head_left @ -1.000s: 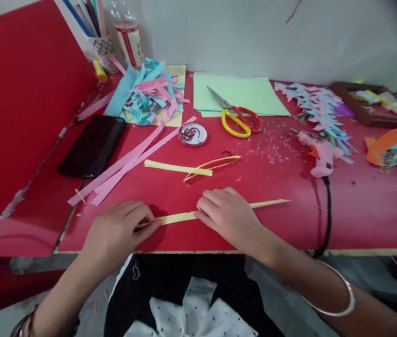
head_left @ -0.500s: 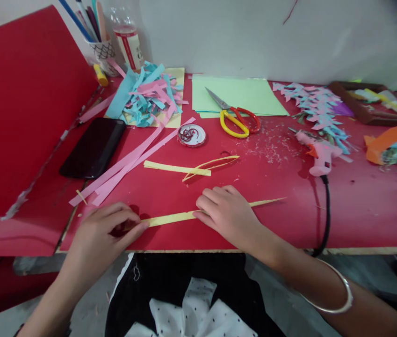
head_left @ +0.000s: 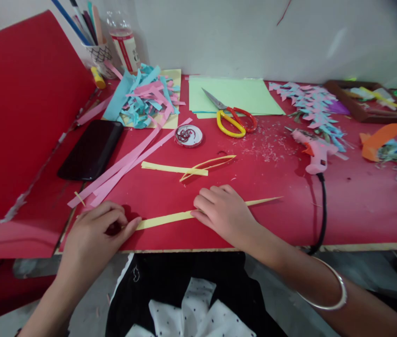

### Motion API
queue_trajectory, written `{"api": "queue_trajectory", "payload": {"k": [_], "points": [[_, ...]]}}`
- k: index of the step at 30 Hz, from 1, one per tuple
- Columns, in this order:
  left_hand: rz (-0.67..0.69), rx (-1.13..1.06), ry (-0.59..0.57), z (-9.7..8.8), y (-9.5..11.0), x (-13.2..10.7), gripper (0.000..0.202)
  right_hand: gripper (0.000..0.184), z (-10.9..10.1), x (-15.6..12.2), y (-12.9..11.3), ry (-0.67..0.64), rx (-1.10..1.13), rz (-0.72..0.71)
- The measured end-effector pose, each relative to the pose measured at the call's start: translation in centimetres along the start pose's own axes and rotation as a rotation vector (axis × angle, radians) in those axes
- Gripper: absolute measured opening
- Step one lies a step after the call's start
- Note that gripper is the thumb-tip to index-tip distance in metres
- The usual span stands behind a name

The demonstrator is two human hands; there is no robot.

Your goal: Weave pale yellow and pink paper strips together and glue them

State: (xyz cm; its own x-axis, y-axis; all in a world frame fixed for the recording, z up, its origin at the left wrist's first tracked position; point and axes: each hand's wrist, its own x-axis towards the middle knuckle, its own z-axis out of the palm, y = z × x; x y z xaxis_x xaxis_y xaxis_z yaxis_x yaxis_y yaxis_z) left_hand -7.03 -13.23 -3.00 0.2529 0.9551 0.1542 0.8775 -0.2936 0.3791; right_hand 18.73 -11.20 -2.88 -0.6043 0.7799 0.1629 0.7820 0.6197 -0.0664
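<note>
A long yellow paper strip lies along the near edge of the red table. My left hand pinches its left end between thumb and fingertips. My right hand lies over the strip's middle with fingers pressed flat on it; the strip's pointed right end sticks out past that hand. Two more yellow strips lie a little farther back, one of them a thin curved loop.
Long pink strips and a black phone lie at left. Behind are a pile of blue and pink scraps, a small tin lid, scissors on green paper, a pink glue gun with cord, and a pen cup.
My left hand has slid leftward along the yellow strip toward its end. My right hand has stayed pressed on the strip's middle.
</note>
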Motion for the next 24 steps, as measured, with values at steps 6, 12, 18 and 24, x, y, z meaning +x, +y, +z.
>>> {"api": "queue_trajectory", "payload": {"k": [6,12,18,24], "points": [[0.084,0.084,-0.009,0.0,-0.5,-0.1,0.030,0.017,0.0,0.0,0.0,-0.002,0.010,0.010],[0.223,0.170,-0.088,-0.6,0.6,-0.7,0.026,0.016,-0.2,0.1,0.0,-0.032,0.040,0.020],[0.541,0.360,-0.036,1.0,5.6,-0.8,0.037,0.017,-0.5,0.2,0.0,-0.052,0.070,0.030],[0.372,0.455,-0.071,2.1,7.6,-1.3,0.049,0.017,-0.7,-1.0,1.5,-0.027,0.166,0.044]]}}
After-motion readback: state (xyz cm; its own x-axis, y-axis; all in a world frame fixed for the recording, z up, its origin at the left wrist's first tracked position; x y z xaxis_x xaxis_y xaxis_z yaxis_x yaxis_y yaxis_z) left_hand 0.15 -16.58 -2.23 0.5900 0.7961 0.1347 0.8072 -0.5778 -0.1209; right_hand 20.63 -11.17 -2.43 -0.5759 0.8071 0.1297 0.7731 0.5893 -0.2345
